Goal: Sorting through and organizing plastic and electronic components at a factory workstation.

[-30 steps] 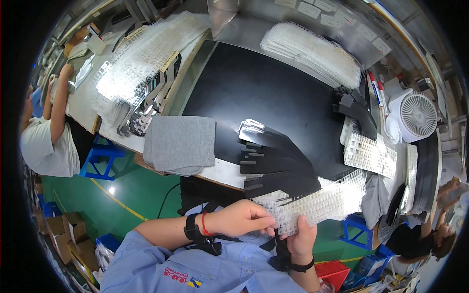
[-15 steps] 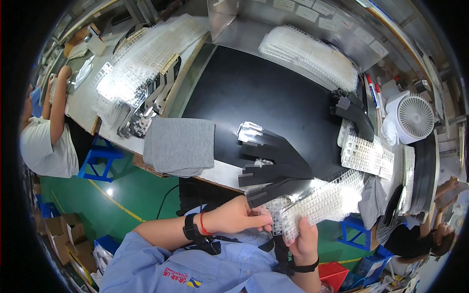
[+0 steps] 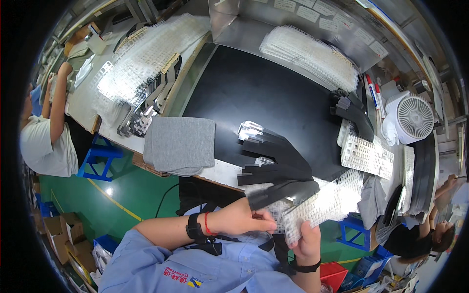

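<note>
My right hand (image 3: 307, 241) grips the near end of a pale translucent sheet (image 3: 325, 202) covered in rows of small raised pieces, thumb on top. Close to that end, my left hand (image 3: 239, 217) has its thumb and fingers pinched together; what lies between the fingertips is too small to make out. A second grid sheet (image 3: 281, 209) shows partly behind the fingertips. Just above my left hand, a blurred black strip (image 3: 281, 193) lies across the sheet. Beyond it fans a bunch of black strips (image 3: 281, 158) with clear pieces at some ends.
A black mat (image 3: 254, 90) covers the bench. Folded grey cloth (image 3: 180, 144) sits at its left front corner. Stacked grid sheets (image 3: 310, 56) stand at the back, others (image 3: 141, 58) at left. A white fan (image 3: 413, 116) stands right. Co-workers (image 3: 49, 146) sit at both sides.
The black strip nearest my left hand has shifted slightly to the right and blurs. My left hand has moved a little right and down; my right hand keeps its hold on the sheet.
</note>
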Motion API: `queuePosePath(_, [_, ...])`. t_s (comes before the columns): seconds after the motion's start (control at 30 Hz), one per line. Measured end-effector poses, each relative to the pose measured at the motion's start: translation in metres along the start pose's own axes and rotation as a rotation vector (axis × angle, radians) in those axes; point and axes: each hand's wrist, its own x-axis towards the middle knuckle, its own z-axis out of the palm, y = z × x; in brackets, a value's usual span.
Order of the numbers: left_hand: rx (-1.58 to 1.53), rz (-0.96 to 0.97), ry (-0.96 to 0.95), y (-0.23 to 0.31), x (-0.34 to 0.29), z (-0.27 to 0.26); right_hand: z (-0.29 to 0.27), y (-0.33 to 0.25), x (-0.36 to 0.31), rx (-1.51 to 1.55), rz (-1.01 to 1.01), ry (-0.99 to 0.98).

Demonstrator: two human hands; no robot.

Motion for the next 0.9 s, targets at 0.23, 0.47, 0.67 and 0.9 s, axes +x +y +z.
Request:
queuePosePath(0.23, [-0.048,-0.039,-0.064,0.007,0.001,-0.005,-0.004,-0.004,-0.001,0.047,0.085,0.018])
queuePosePath(0.47, [-0.082,-0.023,-0.163,0.001,0.002,-0.001,-0.016,0.003,0.002,0.459,0.291,-0.229])
queuePosePath(0.67, [0.034,-0.067,-0.077,-0.005,0.003,-0.002,-0.005,-0.002,0.003,0.088,0.262,0.014])
queuePosePath(0.9, [-0.014,-0.117,-0.048,0.005,0.004,0.004,-0.022,0.012,0.004,0.386,0.245,-0.275])
